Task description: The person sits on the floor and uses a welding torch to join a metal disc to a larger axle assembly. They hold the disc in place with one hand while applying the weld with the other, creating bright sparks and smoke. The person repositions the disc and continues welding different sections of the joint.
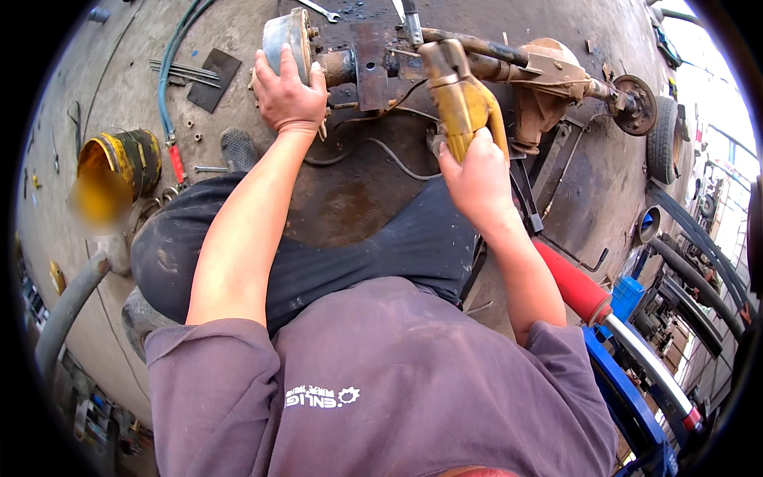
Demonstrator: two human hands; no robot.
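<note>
My left hand (292,97) lies on the pale, round brake drum (286,40) at the left end of a rusty axle (338,68). Its fingers are spread and the thumb stands apart. In my right hand (479,181) is a yellow tool with a worn metal head (461,103); its exact kind is unclear. The fingers are closed around its lower end. The tool is held up in front of the axle and hides part of it. A rusty flat plate (370,67) stands across the axle between my hands.
Thin metal rods (184,73) lie by a dark plate (215,79) on the left floor. A yellow bucket (141,163) and a hose (168,71) are nearby. The axle housing (548,75) extends right toward a tire (662,141). A red-and-chrome cylinder (572,282) stands beside my right arm.
</note>
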